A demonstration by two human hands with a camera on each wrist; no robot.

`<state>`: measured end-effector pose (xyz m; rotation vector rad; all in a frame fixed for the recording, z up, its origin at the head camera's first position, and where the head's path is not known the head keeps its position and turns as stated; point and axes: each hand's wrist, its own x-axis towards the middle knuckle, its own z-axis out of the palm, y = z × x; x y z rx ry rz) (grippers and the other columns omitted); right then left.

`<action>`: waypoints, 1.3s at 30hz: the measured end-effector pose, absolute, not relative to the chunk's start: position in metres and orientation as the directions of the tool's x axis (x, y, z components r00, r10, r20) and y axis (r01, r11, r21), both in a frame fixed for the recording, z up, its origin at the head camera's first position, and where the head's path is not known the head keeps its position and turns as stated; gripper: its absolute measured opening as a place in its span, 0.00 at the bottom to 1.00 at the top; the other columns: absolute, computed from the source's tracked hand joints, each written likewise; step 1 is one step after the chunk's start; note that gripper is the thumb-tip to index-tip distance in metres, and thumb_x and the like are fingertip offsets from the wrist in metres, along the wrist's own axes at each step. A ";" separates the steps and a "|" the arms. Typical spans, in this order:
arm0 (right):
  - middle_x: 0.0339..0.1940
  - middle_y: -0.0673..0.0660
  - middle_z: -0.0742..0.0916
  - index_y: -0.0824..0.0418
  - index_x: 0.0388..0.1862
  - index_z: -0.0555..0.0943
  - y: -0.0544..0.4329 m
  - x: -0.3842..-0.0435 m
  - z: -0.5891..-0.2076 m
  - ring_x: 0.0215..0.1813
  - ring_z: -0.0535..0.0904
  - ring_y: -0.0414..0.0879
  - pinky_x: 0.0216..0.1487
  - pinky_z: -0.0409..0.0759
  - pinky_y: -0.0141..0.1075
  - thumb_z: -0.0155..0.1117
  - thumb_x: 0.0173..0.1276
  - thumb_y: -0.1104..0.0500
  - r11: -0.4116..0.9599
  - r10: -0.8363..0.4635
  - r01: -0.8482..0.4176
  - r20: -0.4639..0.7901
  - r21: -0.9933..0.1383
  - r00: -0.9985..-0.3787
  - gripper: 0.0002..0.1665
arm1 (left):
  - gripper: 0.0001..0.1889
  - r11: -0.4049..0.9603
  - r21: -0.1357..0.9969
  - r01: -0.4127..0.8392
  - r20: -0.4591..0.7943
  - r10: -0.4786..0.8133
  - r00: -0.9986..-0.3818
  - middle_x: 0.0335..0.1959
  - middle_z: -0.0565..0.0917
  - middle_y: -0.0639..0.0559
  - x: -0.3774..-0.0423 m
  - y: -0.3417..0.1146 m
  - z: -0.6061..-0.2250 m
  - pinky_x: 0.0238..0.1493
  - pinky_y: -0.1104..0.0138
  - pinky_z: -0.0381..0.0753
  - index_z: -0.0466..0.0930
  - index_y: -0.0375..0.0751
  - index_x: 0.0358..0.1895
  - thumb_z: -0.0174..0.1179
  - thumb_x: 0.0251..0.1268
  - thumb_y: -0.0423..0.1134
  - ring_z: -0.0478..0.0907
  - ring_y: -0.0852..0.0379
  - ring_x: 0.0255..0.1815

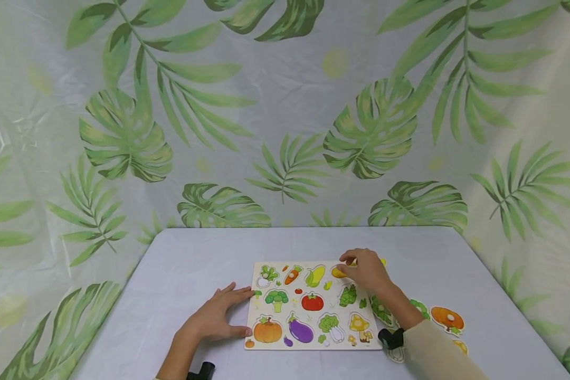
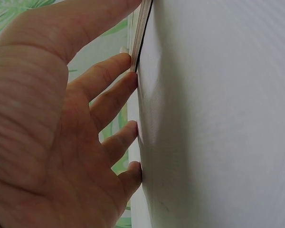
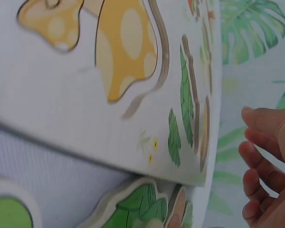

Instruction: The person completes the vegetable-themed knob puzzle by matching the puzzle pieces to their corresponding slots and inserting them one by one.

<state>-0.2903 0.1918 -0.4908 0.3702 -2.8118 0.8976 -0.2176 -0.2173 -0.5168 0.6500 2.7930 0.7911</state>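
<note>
A pale wooden vegetable puzzle board (image 1: 294, 312) lies flat on the table, bearing pictures such as an eggplant (image 1: 301, 331), a tomato (image 1: 312, 302) and a corn cob (image 1: 315, 276). At its left edge, my left hand (image 1: 215, 315) rests with fingers spread, its fingertips (image 2: 126, 59) touching the board's side. My right hand (image 1: 368, 272) hovers over the top right corner, beside a yellow-orange shape (image 1: 338, 272) that it partly covers. In the right wrist view the fingers of the right hand (image 3: 270, 161) are loosely bent, and nothing shows between them.
To the right of the board lie loose puzzle pieces, partly under my right forearm: a pumpkin piece (image 1: 442, 318), a green leafy piece (image 1: 381, 310), another green piece (image 1: 420, 308) and a yellow piece (image 1: 461, 346). A leaf-patterned curtain (image 1: 285, 116) hangs behind the white table (image 1: 195, 253).
</note>
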 end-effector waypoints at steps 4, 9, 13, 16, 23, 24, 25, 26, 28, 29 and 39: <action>0.37 0.53 0.87 0.59 0.47 0.90 0.201 -0.293 -0.492 0.40 0.75 0.49 0.36 0.74 0.38 0.74 0.68 0.52 0.794 -0.179 -0.282 0.237 -0.538 -0.955 0.14 | 0.46 0.763 0.535 0.362 -0.038 0.450 -0.892 0.78 0.71 0.52 -0.217 -0.217 -0.517 0.80 0.33 0.48 0.72 0.55 0.75 0.75 0.50 0.64 0.53 0.34 0.84; 0.38 0.54 0.87 0.59 0.48 0.89 0.214 -0.297 -0.495 0.40 0.76 0.49 0.35 0.75 0.37 0.74 0.68 0.52 0.805 -0.167 -0.273 0.242 -0.527 -0.956 0.15 | 0.46 0.766 0.530 0.363 -0.032 0.445 -0.895 0.78 0.71 0.53 -0.216 -0.218 -0.518 0.80 0.33 0.49 0.72 0.54 0.74 0.75 0.49 0.64 0.54 0.34 0.83; 0.38 0.56 0.87 0.61 0.49 0.89 0.224 -0.298 -0.495 0.37 0.76 0.48 0.31 0.75 0.36 0.74 0.68 0.51 0.815 -0.135 -0.239 0.229 -0.528 -0.964 0.17 | 0.46 0.764 0.530 0.368 -0.026 0.448 -0.894 0.77 0.72 0.53 -0.216 -0.219 -0.518 0.79 0.32 0.49 0.73 0.55 0.74 0.75 0.49 0.64 0.54 0.34 0.83; 0.39 0.57 0.87 0.62 0.50 0.88 0.230 -0.299 -0.494 0.35 0.75 0.47 0.30 0.74 0.36 0.74 0.68 0.50 0.812 -0.113 -0.214 0.213 -0.544 -0.971 0.19 | 0.46 0.761 0.531 0.372 -0.023 0.451 -0.892 0.77 0.72 0.52 -0.216 -0.218 -0.517 0.79 0.32 0.49 0.73 0.54 0.74 0.75 0.50 0.64 0.54 0.33 0.83; 0.40 0.58 0.87 0.61 0.52 0.87 0.244 -0.302 -0.494 0.33 0.75 0.47 0.31 0.75 0.35 0.73 0.68 0.49 0.820 -0.069 -0.164 0.190 -0.548 -0.979 0.20 | 0.46 0.760 0.535 0.369 -0.026 0.451 -0.892 0.77 0.72 0.52 -0.217 -0.218 -0.517 0.79 0.32 0.49 0.73 0.54 0.74 0.75 0.50 0.63 0.54 0.33 0.83; 0.40 0.58 0.87 0.60 0.53 0.87 0.246 -0.302 -0.494 0.34 0.75 0.47 0.31 0.75 0.35 0.73 0.68 0.49 0.822 -0.065 -0.159 0.188 -0.547 -0.980 0.20 | 0.46 0.761 0.535 0.368 -0.026 0.451 -0.892 0.77 0.71 0.52 -0.217 -0.218 -0.517 0.79 0.32 0.49 0.73 0.54 0.74 0.75 0.50 0.63 0.54 0.33 0.83; 0.41 0.58 0.87 0.60 0.53 0.87 0.248 -0.303 -0.495 0.34 0.74 0.47 0.31 0.75 0.35 0.73 0.68 0.50 0.822 -0.063 -0.157 0.186 -0.548 -0.981 0.20 | 0.46 0.761 0.533 0.369 -0.027 0.451 -0.892 0.77 0.71 0.52 -0.217 -0.218 -0.517 0.79 0.32 0.49 0.73 0.54 0.74 0.75 0.50 0.63 0.54 0.33 0.83; 0.41 0.58 0.87 0.60 0.53 0.87 0.249 -0.303 -0.495 0.34 0.74 0.47 0.31 0.74 0.35 0.73 0.68 0.49 0.822 -0.060 -0.153 0.185 -0.548 -0.981 0.20 | 0.46 0.762 0.532 0.369 -0.027 0.451 -0.892 0.77 0.71 0.52 -0.217 -0.218 -0.517 0.79 0.32 0.49 0.73 0.54 0.74 0.75 0.50 0.64 0.54 0.33 0.83; 0.41 0.58 0.87 0.61 0.53 0.87 0.252 -0.303 -0.496 0.33 0.74 0.47 0.30 0.74 0.35 0.73 0.68 0.49 0.823 -0.055 -0.149 0.185 -0.549 -0.981 0.20 | 0.46 0.761 0.532 0.370 -0.027 0.453 -0.891 0.77 0.71 0.51 -0.217 -0.218 -0.518 0.79 0.32 0.49 0.73 0.54 0.74 0.75 0.50 0.64 0.54 0.33 0.83; 0.41 0.59 0.87 0.61 0.53 0.87 0.254 -0.303 -0.496 0.33 0.74 0.47 0.30 0.74 0.35 0.73 0.68 0.49 0.822 -0.054 -0.149 0.185 -0.550 -0.981 0.21 | 0.46 0.760 0.533 0.372 -0.026 0.454 -0.890 0.77 0.71 0.51 -0.217 -0.218 -0.518 0.79 0.32 0.49 0.73 0.53 0.74 0.75 0.50 0.64 0.54 0.33 0.83; 0.39 0.59 0.86 0.64 0.54 0.86 0.264 -0.298 -0.502 0.31 0.74 0.47 0.28 0.75 0.34 0.73 0.68 0.48 0.823 -0.029 -0.113 0.157 -0.557 -0.987 0.23 | 0.46 0.762 0.526 0.378 -0.026 0.458 -0.888 0.77 0.71 0.52 -0.218 -0.218 -0.518 0.79 0.32 0.50 0.73 0.55 0.74 0.75 0.49 0.65 0.54 0.34 0.83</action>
